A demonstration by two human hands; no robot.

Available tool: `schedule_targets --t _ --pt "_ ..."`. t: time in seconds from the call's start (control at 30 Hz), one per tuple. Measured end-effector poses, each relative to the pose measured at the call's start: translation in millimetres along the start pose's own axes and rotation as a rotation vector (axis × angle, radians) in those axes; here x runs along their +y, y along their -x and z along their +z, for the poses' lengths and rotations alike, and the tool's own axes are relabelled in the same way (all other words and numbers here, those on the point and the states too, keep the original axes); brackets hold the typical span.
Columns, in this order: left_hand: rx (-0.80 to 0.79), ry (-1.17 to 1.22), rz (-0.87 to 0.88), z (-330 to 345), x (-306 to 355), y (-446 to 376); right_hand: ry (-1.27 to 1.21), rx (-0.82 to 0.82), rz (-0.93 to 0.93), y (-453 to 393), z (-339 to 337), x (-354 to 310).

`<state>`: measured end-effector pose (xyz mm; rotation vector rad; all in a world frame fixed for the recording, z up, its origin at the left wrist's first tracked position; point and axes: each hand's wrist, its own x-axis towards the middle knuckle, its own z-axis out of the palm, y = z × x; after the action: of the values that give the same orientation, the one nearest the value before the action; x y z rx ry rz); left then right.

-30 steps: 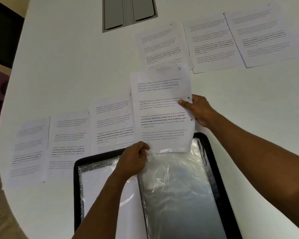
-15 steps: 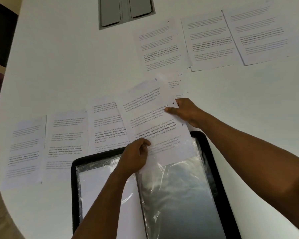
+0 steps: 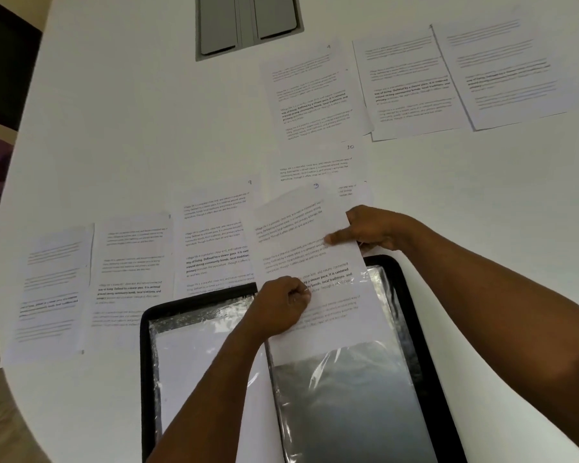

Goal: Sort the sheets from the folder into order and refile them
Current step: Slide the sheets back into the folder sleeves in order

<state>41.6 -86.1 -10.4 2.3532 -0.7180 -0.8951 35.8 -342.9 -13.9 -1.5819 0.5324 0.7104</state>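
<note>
Both hands pinch the white printed sheet (image 3: pixel 301 248), left hand (image 3: pixel 278 305) at the clear plastic sleeve (image 3: pixel 345 379) mouth, right hand (image 3: pixel 375 228) on its side edge; skewed, it could snag and crease.

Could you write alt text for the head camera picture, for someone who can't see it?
Two hands slide a printed sheet into a clear plastic sleeve of an open black folder: the left hand pinches its lower part, the right hand holds its right edge. More printed sheets lie in rows on the white table.
</note>
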Motion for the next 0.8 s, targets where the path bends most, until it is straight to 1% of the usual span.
schedule_targets --t 0.07,0.1,0.13,0.17,0.27,0.3,0.33,0.37,0.4,0.43,0.5,0.53,0.57,0.6,0.63,0.7,0.8 --pt "0.01 -0.005 -0.001 2 2 1 -0.087 0.128 -0.082 -4 5 0" --pt "0.017 -0.007 0.002 3 2 2 -0.107 0.195 -0.118 -5 6 1" --pt "0.023 -0.007 0.005 3 3 3 -0.084 0.229 -0.131 -6 5 1" --pt "0.03 -0.006 0.005 3 4 4 -0.012 0.213 -0.124 -5 2 1" --pt "0.041 0.004 0.007 2 5 6 0.39 -0.002 0.002 -2 -8 -4" --pt "0.038 0.012 0.005 2 5 6 0.489 -0.061 0.047 -1 -10 -6" --pt "0.037 0.021 0.005 2 5 6 0.522 -0.106 0.071 1 -10 -8" --pt "0.038 0.028 0.005 3 5 6 0.485 -0.126 0.074 2 -10 -9" --pt "0.042 0.032 0.009 3 5 6 0.403 -0.112 0.047 1 -9 -9" --pt "0.047 0.033 0.014 3 6 6 0.296 -0.057 -0.009 0 -6 -9" --pt "0.054 0.032 0.018 3 6 6 0.111 0.145 -0.153 -3 2 -9" --pt "0.056 0.032 0.014 4 5 6 0.097 0.256 -0.22 -7 6 -9" --pt "0.058 0.033 0.007 4 5 6 0.135 0.331 -0.269 -12 8 -8" --pt "0.06 0.033 0.001 4 5 7 0.194 0.363 -0.296 -15 9 -7" --pt "0.062 0.031 -0.004 5 4 7 0.252 0.357 -0.308 -17 9 -6" --pt "0.066 0.023 -0.006 4 4 7 0.322 0.254 -0.296 -14 5 -6" --pt "0.068 0.014 -0.008 4 5 7 0.411 -0.059 -0.133 0 -2 -12"
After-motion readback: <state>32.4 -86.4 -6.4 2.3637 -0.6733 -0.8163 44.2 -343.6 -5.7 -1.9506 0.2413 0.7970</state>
